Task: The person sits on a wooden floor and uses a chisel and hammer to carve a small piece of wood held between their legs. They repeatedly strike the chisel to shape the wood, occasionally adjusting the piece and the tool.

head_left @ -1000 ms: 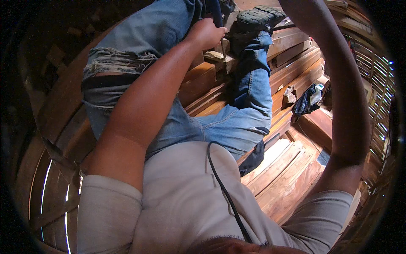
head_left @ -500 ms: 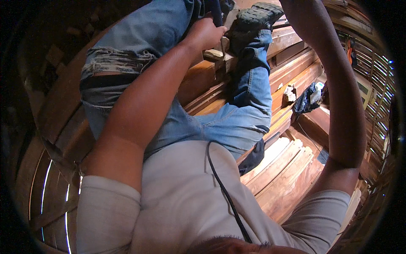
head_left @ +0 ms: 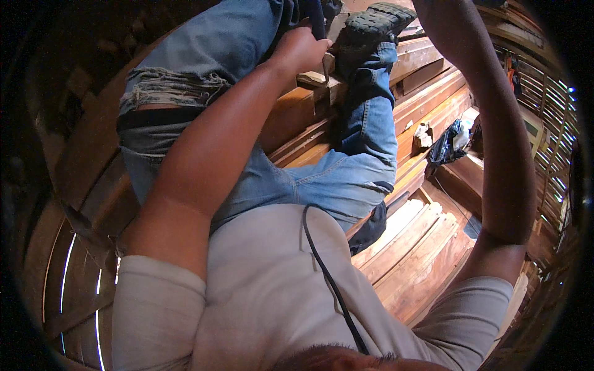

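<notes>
A view down a seated person's own body, with the green-grey shoe sole [head_left: 378, 23] as landmark. Nearest, far below the shoe, is a pale shirt [head_left: 272, 272] crossed by a black cord [head_left: 340, 301]; beyond it, ripped blue jeans [head_left: 346, 179] lead up to the shoe. Left of the shoe and a little lower, the left hand [head_left: 303, 49] looks closed around a dark blue handle [head_left: 315, 21]. The handle's long axis runs roughly up and down, its upper part reaching from the hand toward the top edge; a thin rod [head_left: 326, 69] drops just below, though whether the two join I cannot tell. The left hand is plainly the nearer one: the right forearm [head_left: 507, 142] rises right of the shoe and leaves at the top, so I cannot tell the right hand's state. Farther off, wooden boards [head_left: 427, 102] lie below and right of the shoe, then a black plastic bag [head_left: 444, 146] and, farthest right, a slatted wall [head_left: 552, 117].
</notes>
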Tool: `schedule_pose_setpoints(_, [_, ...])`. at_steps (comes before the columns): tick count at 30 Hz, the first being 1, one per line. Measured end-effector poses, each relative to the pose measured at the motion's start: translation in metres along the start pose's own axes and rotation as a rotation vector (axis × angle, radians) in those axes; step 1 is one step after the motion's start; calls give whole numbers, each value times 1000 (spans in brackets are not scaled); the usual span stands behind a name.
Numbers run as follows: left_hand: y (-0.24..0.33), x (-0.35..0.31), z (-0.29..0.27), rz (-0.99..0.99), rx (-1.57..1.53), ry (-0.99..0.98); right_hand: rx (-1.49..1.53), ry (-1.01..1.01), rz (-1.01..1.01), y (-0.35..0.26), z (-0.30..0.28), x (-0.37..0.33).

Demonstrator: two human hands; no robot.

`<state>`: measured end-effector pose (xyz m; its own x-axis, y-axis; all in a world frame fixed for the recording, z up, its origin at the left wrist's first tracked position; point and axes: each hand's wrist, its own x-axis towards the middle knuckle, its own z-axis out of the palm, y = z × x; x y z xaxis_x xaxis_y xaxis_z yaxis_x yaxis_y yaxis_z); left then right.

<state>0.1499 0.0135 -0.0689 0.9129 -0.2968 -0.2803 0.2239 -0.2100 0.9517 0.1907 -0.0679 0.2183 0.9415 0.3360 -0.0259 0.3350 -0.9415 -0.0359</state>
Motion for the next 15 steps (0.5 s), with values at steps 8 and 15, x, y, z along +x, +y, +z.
schedule_pose_setpoints(8, [-7, 6, -19, -168, 22, -25, -263, -202, -82, -9, 4, 7])
schedule_pose_setpoints(15, [-9, 4, 13, -101, 26, -52, -90, -196, -20, 2, 0, -21])
